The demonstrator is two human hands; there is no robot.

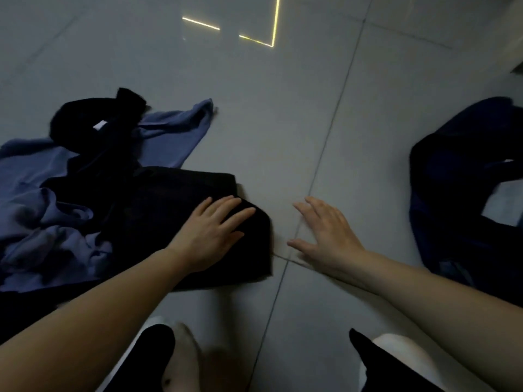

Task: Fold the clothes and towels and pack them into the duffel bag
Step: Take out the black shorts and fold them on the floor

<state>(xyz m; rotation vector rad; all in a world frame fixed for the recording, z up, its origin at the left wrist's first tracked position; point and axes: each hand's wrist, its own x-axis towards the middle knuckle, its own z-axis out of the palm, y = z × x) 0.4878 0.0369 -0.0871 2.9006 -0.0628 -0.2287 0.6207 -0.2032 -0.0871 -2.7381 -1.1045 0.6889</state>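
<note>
Feet: at the near edge, the person's feet in pale slippers (184,355) below dark trouser hems, standing on the floor (283,123)
Left hand: the left hand (210,234) lies flat with straight, spread fingers, palm down, pressing on the near right part of the folded black garment (175,222); it grips nothing
Right hand: the right hand (325,236) is spread wide with straight fingers, palm down, low over the bare tile just right of the garment's right edge; whether it touches the floor cannot be told; it holds nothing
Folded black garment: lies flat on the floor left of centre, its right edge near a tile seam, its left part running under or against the pile of clothes
Blue garment: a crumpled blue garment (36,222) spreads over the left side, one flat part (175,131) reaching to the far right of the pile
Black clothes: another loose black piece (93,120) with a small white label (99,125) lies on top of the blue one, at the far side of the pile
Duffel bag: a dark navy duffel bag (458,193) sits on the floor at the right edge, well apart from the pile, its mouth slack and open; its contents cannot be made out
Floor: grey glossy tiles with thin seams, a bright strip-light reflection (256,41) at the far centre
</note>
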